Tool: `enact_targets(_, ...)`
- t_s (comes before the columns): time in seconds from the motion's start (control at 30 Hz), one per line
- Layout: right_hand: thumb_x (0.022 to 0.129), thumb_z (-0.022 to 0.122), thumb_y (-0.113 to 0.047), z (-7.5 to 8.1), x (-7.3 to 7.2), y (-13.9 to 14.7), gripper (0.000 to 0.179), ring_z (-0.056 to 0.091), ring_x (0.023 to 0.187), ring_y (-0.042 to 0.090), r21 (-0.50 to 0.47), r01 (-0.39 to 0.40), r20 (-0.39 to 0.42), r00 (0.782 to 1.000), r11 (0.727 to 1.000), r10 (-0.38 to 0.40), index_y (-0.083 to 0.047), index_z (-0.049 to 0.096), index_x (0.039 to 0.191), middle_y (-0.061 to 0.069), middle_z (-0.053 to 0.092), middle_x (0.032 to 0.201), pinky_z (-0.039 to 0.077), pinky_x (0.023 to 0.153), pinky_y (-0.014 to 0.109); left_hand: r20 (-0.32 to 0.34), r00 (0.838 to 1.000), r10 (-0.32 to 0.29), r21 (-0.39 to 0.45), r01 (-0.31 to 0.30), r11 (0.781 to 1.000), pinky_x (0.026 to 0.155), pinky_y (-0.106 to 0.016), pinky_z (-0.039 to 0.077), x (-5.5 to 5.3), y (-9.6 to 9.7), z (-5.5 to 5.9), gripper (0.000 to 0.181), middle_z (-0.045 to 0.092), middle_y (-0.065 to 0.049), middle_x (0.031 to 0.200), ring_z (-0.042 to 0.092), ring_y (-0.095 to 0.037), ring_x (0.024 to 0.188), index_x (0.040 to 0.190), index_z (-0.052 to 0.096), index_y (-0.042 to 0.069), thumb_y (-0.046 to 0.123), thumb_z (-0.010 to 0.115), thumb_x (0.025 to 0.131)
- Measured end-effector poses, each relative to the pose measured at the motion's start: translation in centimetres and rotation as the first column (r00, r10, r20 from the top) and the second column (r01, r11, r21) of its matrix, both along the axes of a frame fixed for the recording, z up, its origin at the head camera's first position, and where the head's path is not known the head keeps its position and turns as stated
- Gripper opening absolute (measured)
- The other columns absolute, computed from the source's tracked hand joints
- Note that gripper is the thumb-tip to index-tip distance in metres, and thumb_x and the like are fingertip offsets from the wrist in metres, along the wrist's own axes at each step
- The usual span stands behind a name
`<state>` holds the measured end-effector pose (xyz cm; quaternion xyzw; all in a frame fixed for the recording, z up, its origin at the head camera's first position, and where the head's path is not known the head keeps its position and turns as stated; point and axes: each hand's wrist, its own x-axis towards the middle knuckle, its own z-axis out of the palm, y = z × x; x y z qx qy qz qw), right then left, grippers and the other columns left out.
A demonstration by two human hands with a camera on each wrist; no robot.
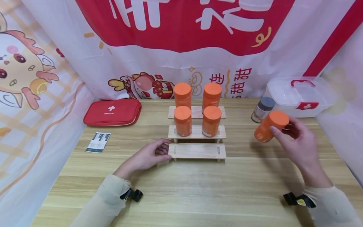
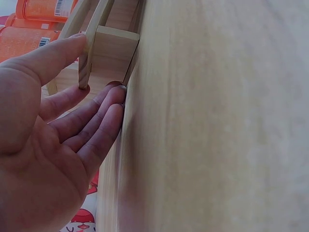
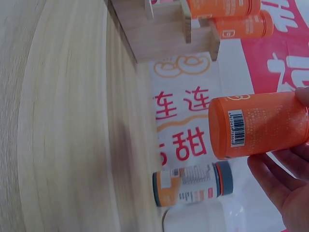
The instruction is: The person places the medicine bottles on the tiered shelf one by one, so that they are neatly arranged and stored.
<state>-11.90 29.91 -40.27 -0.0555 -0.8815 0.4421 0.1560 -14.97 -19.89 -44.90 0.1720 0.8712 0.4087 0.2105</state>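
Observation:
My right hand (image 1: 302,145) grips an orange bottle (image 1: 266,128) with an orange lid, tilted and held above the table on the right. Its barcode side shows in the right wrist view, where the bottle (image 3: 258,126) is apart from the tabletop. At the left end of a stepped wooden rack (image 1: 195,151), my left hand (image 1: 148,155) pinches the edge of the lowest step between thumb and index finger. The left wrist view shows the other fingers (image 2: 99,130) loosely bent below that step. Several matching orange bottles (image 1: 182,122) stand upright in pairs on the middle and top steps.
A grey-lidded bottle (image 1: 262,109) stands just behind the held bottle, before a clear-lidded white first-aid box (image 1: 300,96). At the back left lies a red first-aid pouch (image 1: 112,112), with a printed packet (image 1: 98,142) in front. A printed cloth (image 1: 158,60) hangs behind the table.

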Motion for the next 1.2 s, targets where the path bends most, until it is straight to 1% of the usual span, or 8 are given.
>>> enact_targets(0.1,0.098,0.082,-0.024,0.2,0.4,-0.7,0.062,0.059,0.109,-0.006,0.011,-0.03,-0.076,0.997,0.999,0.031,-0.009,0.058,0.153,-0.018,0.062,0.129,0.045,0.091,-0.003,-0.004,1.0,0.0,0.003,0.0,1.0,0.106,-0.042,0.057,0.0,0.0,0.0,0.06,0.071,-0.004,0.127,0.068,-0.018,0.116,0.152,0.055,0.01,0.029,0.079,0.1)
enact_targets(0.2,0.096,0.084,-0.019,0.4,0.7,-1.5,0.059,0.06,0.108,-0.006,0.032,-0.069,-0.132,0.989,0.997,0.073,-0.009,0.062,0.15,-0.028,0.061,0.125,0.045,0.092,-0.002,-0.007,1.0,-0.003,0.006,0.003,1.0,0.106,-0.044,0.057,0.0,-0.2,0.1,0.06,0.071,-0.005,0.127,0.068,-0.019,0.116,0.152,0.055,0.009,0.028,0.079,0.101)
enact_targets(0.37,0.095,0.084,-0.014,0.6,1.0,-2.4,0.056,0.06,0.109,-0.007,0.061,-0.129,-0.166,0.976,0.99,0.138,-0.01,0.064,0.148,-0.03,0.061,0.126,0.045,0.093,-0.002,-0.009,1.0,-0.006,0.009,0.006,1.0,0.106,-0.044,0.057,0.0,-0.2,0.0,0.06,0.071,-0.006,0.127,0.068,-0.02,0.116,0.152,0.055,0.009,0.028,0.079,0.101)
enact_targets(0.57,0.093,0.084,-0.008,0.8,1.3,-3.4,0.055,0.061,0.109,-0.008,0.058,-0.18,-0.186,0.964,0.982,0.188,-0.008,0.065,0.145,-0.032,0.061,0.125,0.047,0.093,0.0,0.0,1.0,-0.001,0.003,0.001,1.0,0.106,-0.042,0.056,0.1,-0.1,0.0,0.059,0.071,-0.003,0.127,0.068,-0.018,0.116,0.152,0.055,0.011,0.029,0.079,0.1)
enact_targets(0.8,0.093,0.083,-0.003,1.4,2.0,-4.7,0.055,0.064,0.109,-0.004,0.015,-0.23,-0.191,0.955,0.973,0.229,-0.007,0.065,0.146,-0.029,0.065,0.125,0.05,0.093,0.002,0.012,1.0,0.003,0.006,-0.003,1.0,0.106,-0.043,0.056,0.1,-0.1,-0.1,0.06,0.071,-0.003,0.127,0.068,-0.018,0.116,0.152,0.055,0.012,0.03,0.079,0.101)
enact_targets(1.03,0.09,0.085,0.001,2.1,2.6,-6.7,0.054,0.065,0.109,-0.004,0.011,-0.296,-0.212,0.933,0.955,0.292,-0.003,0.067,0.141,-0.03,0.066,0.124,0.051,0.095,0.004,0.011,1.0,0.008,0.006,-0.008,1.0,0.107,-0.044,0.056,0.2,-0.1,-0.1,0.059,0.071,-0.003,0.127,0.067,-0.018,0.117,0.152,0.055,0.012,0.029,0.079,0.101)
enact_targets(1.1,0.089,0.085,0.001,2.2,2.6,-7.3,0.055,0.066,0.11,-0.004,0.023,-0.322,-0.215,0.923,0.946,0.32,-0.003,0.067,0.14,-0.025,0.068,0.125,0.051,0.097,0.005,0.009,1.0,0.009,0.005,-0.009,1.0,0.107,-0.044,0.057,0.2,-0.1,-0.1,0.059,0.071,-0.003,0.127,0.068,-0.018,0.117,0.152,0.055,0.012,0.029,0.079,0.101)
enact_targets(1.2,0.087,0.086,0.005,2.3,2.6,-8.1,0.057,0.067,0.11,-0.004,0.026,-0.368,-0.234,0.902,0.93,0.363,-0.003,0.067,0.14,-0.007,0.074,0.126,0.051,0.098,0.006,0.008,1.0,0.009,0.01,-0.009,1.0,0.107,-0.043,0.057,0.1,-0.1,-0.1,0.06,0.071,-0.003,0.127,0.068,-0.018,0.117,0.152,0.055,0.012,0.029,0.079,0.1)
